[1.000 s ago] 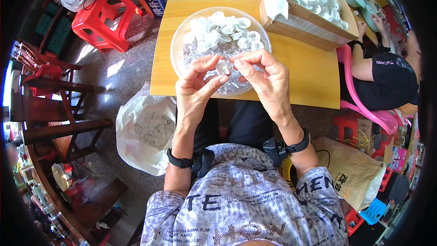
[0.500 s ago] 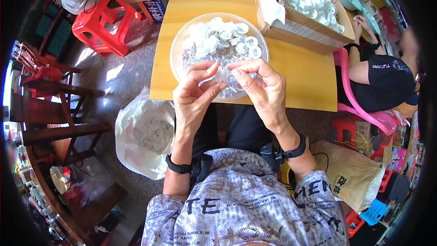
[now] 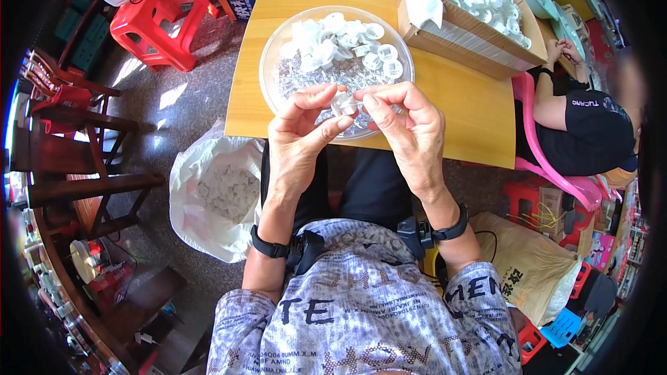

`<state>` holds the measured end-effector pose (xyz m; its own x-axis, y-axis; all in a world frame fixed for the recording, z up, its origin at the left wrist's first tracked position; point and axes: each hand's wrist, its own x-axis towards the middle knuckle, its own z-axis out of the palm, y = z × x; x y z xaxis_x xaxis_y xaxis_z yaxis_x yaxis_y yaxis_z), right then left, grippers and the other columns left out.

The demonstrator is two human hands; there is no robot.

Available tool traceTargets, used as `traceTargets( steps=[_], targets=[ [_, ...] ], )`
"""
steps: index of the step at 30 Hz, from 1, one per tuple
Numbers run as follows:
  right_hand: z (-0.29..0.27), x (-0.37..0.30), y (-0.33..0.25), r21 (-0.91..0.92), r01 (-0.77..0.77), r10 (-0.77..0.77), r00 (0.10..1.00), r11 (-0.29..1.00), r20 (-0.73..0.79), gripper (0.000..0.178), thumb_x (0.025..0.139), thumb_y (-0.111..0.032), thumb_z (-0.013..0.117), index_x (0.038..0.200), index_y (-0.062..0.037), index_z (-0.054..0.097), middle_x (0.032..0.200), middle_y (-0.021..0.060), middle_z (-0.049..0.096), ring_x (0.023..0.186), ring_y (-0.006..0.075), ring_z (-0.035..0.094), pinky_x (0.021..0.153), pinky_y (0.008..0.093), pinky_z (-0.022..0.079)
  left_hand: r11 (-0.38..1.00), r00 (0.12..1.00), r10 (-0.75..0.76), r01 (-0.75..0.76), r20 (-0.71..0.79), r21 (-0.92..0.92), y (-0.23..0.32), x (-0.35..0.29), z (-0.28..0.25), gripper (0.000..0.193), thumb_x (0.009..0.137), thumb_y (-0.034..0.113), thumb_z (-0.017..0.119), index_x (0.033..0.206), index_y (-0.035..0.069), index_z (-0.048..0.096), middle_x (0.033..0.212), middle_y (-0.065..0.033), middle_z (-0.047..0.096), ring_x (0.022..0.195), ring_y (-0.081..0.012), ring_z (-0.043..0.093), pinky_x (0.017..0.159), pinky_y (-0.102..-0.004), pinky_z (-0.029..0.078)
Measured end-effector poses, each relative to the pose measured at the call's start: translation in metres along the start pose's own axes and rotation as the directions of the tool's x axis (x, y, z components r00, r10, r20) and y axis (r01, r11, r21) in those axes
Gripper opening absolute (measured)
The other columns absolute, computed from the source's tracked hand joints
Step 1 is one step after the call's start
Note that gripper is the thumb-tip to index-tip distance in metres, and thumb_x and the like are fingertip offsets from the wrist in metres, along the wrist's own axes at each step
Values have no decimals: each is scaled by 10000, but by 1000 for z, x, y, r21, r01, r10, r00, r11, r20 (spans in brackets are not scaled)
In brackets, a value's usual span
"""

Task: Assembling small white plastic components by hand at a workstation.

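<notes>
Between thumb and fingers, my left hand [image 3: 303,130] pinches a small white plastic part [image 3: 342,104]. My right hand [image 3: 406,125] is closed in a pinch at the right side of that part; any tiny piece in its fingertips is too small to name. Both hands are above the near rim of a round clear tray [image 3: 267,62] on the table. In the tray, white round plastic parts [image 3: 326,43] are heaped at the far side, and many small clear pieces [image 3: 295,83] are spread over the near side.
The wooden table [image 3: 458,114] bears a cardboard box [image 3: 472,52] of white parts. A white sack [image 3: 187,198] with similar parts stands on the floor at left, near a red stool [image 3: 160,24]. At right, another person [image 3: 590,118] sits by a pink chair [image 3: 538,146].
The white part in my left hand has turned and shows its rounded side. My right fingertips have come against it. The whole view has shifted slightly.
</notes>
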<state>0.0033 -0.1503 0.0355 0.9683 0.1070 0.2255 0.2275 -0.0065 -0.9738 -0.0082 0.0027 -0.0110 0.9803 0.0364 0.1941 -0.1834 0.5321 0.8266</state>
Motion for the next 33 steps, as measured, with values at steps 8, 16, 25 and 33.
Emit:
traceTargets(
  steps=[8, 16, 25, 33],
  targets=[
    [-8, -2, -1, 6, -136, 136, 990, 991, 49, 123, 937, -150, 602, 947, -28, 604, 1019, 105, 667, 855, 87, 614, 712, 230, 516, 988, 999, 39, -42, 19, 148, 3, -1, 4, 341, 769, -103, 689, 1084, 8, 624, 1201, -147, 549, 1096, -242, 575, 926, -360, 534],
    [-4, -3, 3, 5, 27, -27, 1000, 1000, -5, 80, 909, -75, 623, 921, 4, 614, 877, 67, 689, 761, 78, 639, 619, 218, 525, 974, 979, -205, 201, -26, -107, 1, -3, 3, 368, 776, -56, 714, 1122, -3, 601, 1154, -125, 595, 1066, -204, 596, 944, -347, 502],
    [-2, -4, 0, -139, 143, -142, 990, 980, 17, 65, 890, -47, 636, 912, 5, 606, 917, 76, 691, 782, 94, 650, 630, 237, 537, 990, 989, -142, 142, -28, -16, 0, -4, 4, 374, 773, -57, 717, 1126, -4, 607, 1172, -118, 584, 1107, -206, 573, 956, -335, 490],
    [-9, -4, 0, -26, -14, 16, 998, 1000, 62, 79, 893, -49, 635, 946, 6, 616, 901, 58, 679, 811, 95, 634, 666, 241, 531, 994, 994, -112, 112, -20, -4, 4, -3, 8, 381, 755, -68, 727, 1114, -1, 618, 1156, -100, 571, 1081, -190, 570, 944, -322, 495]
  ],
)
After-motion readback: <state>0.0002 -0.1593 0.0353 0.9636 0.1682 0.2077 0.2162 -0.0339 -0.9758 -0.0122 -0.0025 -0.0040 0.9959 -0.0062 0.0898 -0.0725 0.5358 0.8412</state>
